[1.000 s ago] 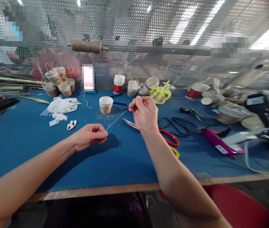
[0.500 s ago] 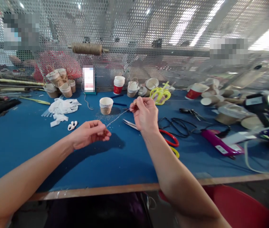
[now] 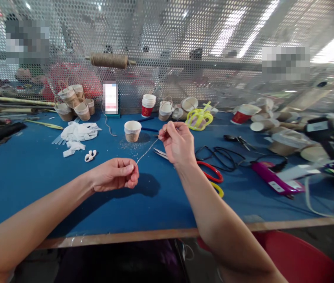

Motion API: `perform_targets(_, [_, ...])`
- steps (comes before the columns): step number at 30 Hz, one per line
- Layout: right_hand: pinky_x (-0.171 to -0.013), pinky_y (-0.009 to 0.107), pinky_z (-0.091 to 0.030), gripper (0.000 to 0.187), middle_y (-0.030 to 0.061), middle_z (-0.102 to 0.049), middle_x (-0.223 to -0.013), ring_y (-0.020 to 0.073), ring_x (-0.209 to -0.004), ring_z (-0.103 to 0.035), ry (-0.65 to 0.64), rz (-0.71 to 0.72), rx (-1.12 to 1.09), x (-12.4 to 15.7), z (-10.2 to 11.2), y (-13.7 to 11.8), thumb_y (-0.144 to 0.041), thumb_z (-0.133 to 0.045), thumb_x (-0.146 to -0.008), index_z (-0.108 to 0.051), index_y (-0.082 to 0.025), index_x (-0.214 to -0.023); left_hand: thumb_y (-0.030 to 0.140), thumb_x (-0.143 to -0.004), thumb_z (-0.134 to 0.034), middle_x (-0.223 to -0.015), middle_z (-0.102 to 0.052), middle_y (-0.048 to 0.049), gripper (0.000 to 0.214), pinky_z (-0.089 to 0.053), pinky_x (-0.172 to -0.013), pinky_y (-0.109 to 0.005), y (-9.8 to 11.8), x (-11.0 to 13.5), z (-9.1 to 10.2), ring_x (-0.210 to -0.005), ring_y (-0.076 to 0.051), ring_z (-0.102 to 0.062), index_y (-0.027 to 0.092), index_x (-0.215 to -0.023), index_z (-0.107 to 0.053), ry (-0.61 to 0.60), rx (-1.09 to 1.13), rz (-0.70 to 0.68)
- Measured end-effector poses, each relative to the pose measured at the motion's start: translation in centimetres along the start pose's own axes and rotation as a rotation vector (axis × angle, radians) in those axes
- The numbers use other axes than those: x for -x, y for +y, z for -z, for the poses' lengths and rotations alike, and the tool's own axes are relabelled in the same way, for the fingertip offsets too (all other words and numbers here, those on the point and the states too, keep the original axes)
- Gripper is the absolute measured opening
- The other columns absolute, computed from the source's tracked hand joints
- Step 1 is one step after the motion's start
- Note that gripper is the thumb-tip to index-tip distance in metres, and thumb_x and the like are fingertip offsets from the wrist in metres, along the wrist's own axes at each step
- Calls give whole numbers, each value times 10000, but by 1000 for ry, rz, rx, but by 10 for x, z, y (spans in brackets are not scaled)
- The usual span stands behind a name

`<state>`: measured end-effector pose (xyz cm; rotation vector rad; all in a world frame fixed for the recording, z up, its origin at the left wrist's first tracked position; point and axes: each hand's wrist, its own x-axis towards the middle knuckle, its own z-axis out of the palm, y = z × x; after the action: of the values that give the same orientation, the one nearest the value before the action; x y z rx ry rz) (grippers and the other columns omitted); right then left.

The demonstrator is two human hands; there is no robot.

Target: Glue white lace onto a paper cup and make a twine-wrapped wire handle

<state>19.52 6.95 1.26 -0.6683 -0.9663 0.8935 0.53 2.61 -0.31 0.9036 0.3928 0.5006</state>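
Observation:
A thin length of twine (image 3: 147, 151) runs taut and slanting between my two hands above the blue table. My left hand (image 3: 116, 173) pinches its lower end between thumb and fingers. Farther up and to the right, my right hand (image 3: 178, 142) is closed on the other end. Behind the twine stands a small paper cup (image 3: 132, 132) wrapped in brown twine, upright, with crumbs around its base. Under my right hand and wrist lies a pair of scissors with red (image 3: 212, 171) and yellow handles; its blades point left and are partly hidden.
Twine-wrapped cups (image 3: 82, 110) are stacked at back left, near white gloves (image 3: 80, 131) and a phone (image 3: 111, 98). Red paper cups (image 3: 148, 107) and a yellow woven piece (image 3: 199, 118) stand at the back. A purple glue gun (image 3: 268, 177) and black cable (image 3: 222, 158) lie right.
My left hand has moved slightly down and its fingers have turned. My right hand has shifted a little left. The twine stays stretched between them.

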Motion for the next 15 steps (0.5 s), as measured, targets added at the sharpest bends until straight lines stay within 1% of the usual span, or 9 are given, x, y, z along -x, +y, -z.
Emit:
perform_targets(3, [-463, 196, -415, 223, -79, -540, -550, 58, -505, -532, -3, 9, 21, 1, -2, -1, -285, -645, -736, -449, -201, -669, 376, -719, -656, -609, -530, 8, 297, -332, -553, -237, 2, 1, -3, -550, -85, -466, 135, -640, -502, 8, -173, 26])
perform_targets(5, [-450, 197, -407, 216, -79, -542, -539, 59, -491, -526, -4, 33, 46, 3, -3, -2, -279, -645, -735, -454, -200, -670, 345, -760, -600, -604, -525, 3, 256, -333, -564, -254, 2, 1, -4, -552, -99, -453, 150, -631, -494, 90, -479, 24])
perform_targets(6, [-442, 196, -401, 213, -80, -541, -528, 58, -478, -521, 2, 55, 67, 4, -4, -1, -274, -645, -735, -456, -199, -670, 307, -771, -578, -608, -524, -5, 220, -336, -574, -267, 1, 1, -3, -560, -112, -452, 157, -632, -497, 182, -694, -9])
perform_targets(8, [-434, 196, -395, 202, -79, -544, -513, 57, -456, -512, 23, 108, 119, 5, -5, 1, -262, -638, -743, -460, -196, -673, 227, -773, -546, -634, -526, -26, 162, -343, -609, -297, 0, -1, -1, -597, -143, -464, 168, -630, -496, 439, -1141, -148])
perform_targets(10, [-438, 200, -403, 187, -75, -555, -507, 59, -445, -509, 45, 160, 174, 6, -6, 4, -256, -623, -757, -466, -194, -676, 170, -763, -521, -666, -526, -44, 156, -351, -655, -324, -1, -3, 1, -644, -171, -482, 177, -614, -475, 669, -1447, -302])
perform_targets(11, [-441, 202, -409, 182, -73, -561, -506, 61, -445, -511, 50, 178, 190, 6, -6, 6, -257, -617, -761, -468, -193, -678, 155, -760, -511, -675, -528, -47, 159, -357, -671, -332, -1, -4, 2, -659, -178, -490, 179, -609, -468, 728, -1515, -336])
perform_targets(12, [-442, 204, -413, 180, -71, -565, -505, 63, -446, -514, 52, 187, 197, 6, -5, 7, -260, -616, -762, -469, -193, -681, 152, -760, -505, -673, -533, -45, 151, -366, -673, -331, -1, -5, 3, -658, -178, -497, 178, -615, -472, 738, -1521, -327])
perform_targets(13, [-440, 203, -413, 184, -71, -566, -504, 63, -446, -516, 56, 186, 192, 5, -5, 7, -265, -619, -758, -468, -193, -681, 161, -761, -507, -661, -539, -36, 136, -378, -662, -324, 0, -5, 4, -643, -171, -503, 175, -627, -484, 711, -1462, -284])
perform_targets(15, [-431, 196, -407, 206, -78, -561, -501, 59, -443, -515, 68, 165, 153, 3, -3, 7, -280, -634, -741, -460, -194, -675, 209, -767, -525, -637, -557, -17, 123, -400, -633, -298, 2, -4, 4, -606, -143, -514, 166, -653, -508, 601, -1156, -159])
